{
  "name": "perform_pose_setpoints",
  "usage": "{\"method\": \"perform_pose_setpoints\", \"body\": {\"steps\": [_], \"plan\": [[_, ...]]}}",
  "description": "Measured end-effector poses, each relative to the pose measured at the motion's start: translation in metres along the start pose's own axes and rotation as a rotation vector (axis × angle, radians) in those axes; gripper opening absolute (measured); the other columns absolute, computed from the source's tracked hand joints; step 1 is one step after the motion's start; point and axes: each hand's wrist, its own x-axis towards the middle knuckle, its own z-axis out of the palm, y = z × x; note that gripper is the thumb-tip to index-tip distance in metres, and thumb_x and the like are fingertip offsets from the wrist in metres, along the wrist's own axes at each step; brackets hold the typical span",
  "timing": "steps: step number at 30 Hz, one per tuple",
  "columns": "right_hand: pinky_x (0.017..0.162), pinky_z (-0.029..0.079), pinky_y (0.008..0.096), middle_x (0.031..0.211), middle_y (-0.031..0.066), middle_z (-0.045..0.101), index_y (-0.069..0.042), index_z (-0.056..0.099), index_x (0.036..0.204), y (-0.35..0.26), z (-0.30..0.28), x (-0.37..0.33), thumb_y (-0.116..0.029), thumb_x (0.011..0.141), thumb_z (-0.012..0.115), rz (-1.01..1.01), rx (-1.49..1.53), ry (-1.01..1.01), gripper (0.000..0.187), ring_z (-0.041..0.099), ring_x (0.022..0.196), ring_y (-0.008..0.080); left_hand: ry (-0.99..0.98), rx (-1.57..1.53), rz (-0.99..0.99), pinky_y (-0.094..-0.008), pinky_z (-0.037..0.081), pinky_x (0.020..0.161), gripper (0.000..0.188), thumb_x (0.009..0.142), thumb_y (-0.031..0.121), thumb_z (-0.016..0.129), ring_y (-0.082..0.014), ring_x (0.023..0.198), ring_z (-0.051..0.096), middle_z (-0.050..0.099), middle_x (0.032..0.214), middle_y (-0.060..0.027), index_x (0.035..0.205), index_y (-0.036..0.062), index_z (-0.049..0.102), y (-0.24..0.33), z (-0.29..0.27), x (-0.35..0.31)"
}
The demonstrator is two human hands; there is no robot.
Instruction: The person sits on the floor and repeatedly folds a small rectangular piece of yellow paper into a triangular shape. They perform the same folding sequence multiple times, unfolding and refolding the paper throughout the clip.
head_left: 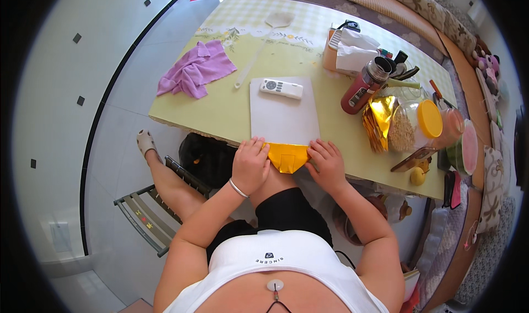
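The gold foil (286,154) is at the middle of the near edge of the tabletop (220,112), and its tip sticks out past that edge, over the person's leg. The left hand (251,164) is clamped on its left end and the right hand (327,165) is clamped on its right end, so the hands are apart with the foil between them. Just past it lies a sheet of white paper (284,120), with a white remote (281,88) sitting on the far part and getting in the way there. A purple cloth (198,71) lies crumpled by the left edge, and a long white swatter (280,19) points toward the far edge. The right side is crowded: a tissue box (352,60) sits toward the far edge, then a red bottle (361,90), a foil stack (377,128) and a jar (402,128) with a yellow lid (429,118). A phone (413,159) and a pear (417,176) are close to the near right corner, with a cut melon (468,148) by the right edge. The foil is long from left to right, about along the near edge. Its wide, straight side faces the paper, and its narrower side points at the person.
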Motion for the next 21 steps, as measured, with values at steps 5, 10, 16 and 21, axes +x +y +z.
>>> {"method": "perform_pose_setpoints", "body": {"steps": [5,10,16,21], "plan": [[0.092,0.051,0.0446,0.103,0.0102,0.071,-0.003,0.067,0.106,0.005,0.005,0.000,-0.003,0.083,0.074,0.068,0.217,0.224,0.024,0.066,0.102,0.0314,0.118,-0.173,-0.045,-0.0513,0.049,0.101,0.026,0.079,0.006,0.070,-0.0330,0.112,0.065,0.072,0.111,-0.0137,0.104,0.0046,0.074,-0.009,0.006,-0.003],[0.066,0.051,0.0269,0.084,0.0014,0.064,-0.003,0.064,0.098,-0.002,0.013,0.013,0.000,0.091,0.071,0.677,0.941,0.324,0.010,0.063,0.073,0.0117,0.227,-0.734,-0.454,-0.0334,0.058,0.070,0.011,0.088,0.000,0.068,-0.0222,0.082,0.072,0.073,0.087,-0.0099,0.098,0.0034,0.068,-0.015,0.012,0.009],[0.064,0.052,0.0212,0.086,-0.0001,0.063,-0.003,0.064,0.097,-0.003,0.016,0.033,0.002,0.093,0.069,0.584,1.216,0.475,0.008,0.062,0.071,0.0065,0.221,-1.353,-0.790,-0.0246,0.057,0.060,0.006,0.095,-0.002,0.063,-0.0147,0.068,0.072,0.071,0.083,-0.0072,0.099,0.0011,0.063,-0.016,0.003,0.025],[0.071,0.056,0.0226,0.091,0.0039,0.069,0.001,0.070,0.101,-0.006,0.015,0.032,0.001,0.094,0.070,0.530,1.234,0.429,0.007,0.067,0.077,0.0099,0.243,-1.439,-0.788,-0.0254,0.060,0.062,0.004,0.095,-0.001,0.064,-0.0173,0.069,0.073,0.072,0.084,-0.0093,0.099,0.0009,0.066,-0.024,-0.004,0.022]]}}
